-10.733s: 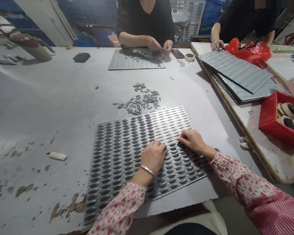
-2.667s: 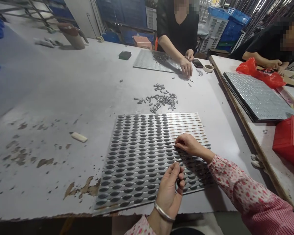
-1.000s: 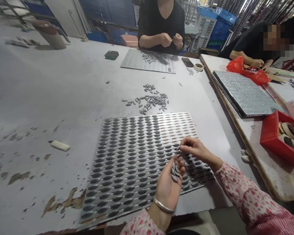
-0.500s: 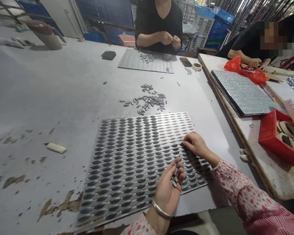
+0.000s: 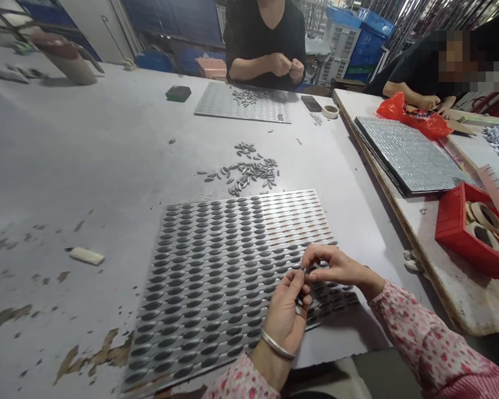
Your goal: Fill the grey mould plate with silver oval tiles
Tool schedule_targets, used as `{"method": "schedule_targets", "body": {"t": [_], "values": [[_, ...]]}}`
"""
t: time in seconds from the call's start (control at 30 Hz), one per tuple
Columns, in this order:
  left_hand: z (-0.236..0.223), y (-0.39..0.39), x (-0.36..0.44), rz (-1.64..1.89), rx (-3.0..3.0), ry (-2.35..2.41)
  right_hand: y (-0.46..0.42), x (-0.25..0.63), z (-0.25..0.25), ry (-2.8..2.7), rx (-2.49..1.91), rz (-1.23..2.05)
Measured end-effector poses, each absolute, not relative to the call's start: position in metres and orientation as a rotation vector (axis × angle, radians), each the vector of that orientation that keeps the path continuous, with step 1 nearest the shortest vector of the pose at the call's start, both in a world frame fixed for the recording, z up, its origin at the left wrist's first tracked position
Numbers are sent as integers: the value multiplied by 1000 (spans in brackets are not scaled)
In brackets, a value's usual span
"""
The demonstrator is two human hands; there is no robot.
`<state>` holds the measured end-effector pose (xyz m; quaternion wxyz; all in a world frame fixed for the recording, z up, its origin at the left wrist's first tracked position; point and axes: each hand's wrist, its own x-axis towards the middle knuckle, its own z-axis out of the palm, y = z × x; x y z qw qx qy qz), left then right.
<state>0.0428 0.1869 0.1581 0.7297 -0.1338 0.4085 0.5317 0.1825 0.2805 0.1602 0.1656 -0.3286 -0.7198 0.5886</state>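
My left hand, with a bangle at its wrist, is curled palm up over a board and holds several small grey oval pieces. The fingertips of my right hand meet its thumb and forefinger, pinching at one small piece between them. Dark oval pieces sit in rows over most of the board. Its upper right part shows bare pale strips with brownish marks. Behind the board a loose heap of the same grey pieces lies on the table.
Opposite, a person's hands work above another board. A second person leans at the right table. There lie stacked boards, a red bag and a red bin of tape rolls. A white marker-like tool lies left.
My right hand has come down from the board's edge of filled rows to my left hand, and their fingertips now meet. Earlier, my left hand turned from palm down to palm up.
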Motion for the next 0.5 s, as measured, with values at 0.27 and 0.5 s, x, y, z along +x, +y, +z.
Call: {"method": "schedule_targets", "body": {"t": [0.27,0.5], "values": [[172,193,42,1078,-360,905,302,201,136,-1624,-1271,1493],[175,191,39,1056,-402,952,315,208,120,-2063,-1559,1013]]}}
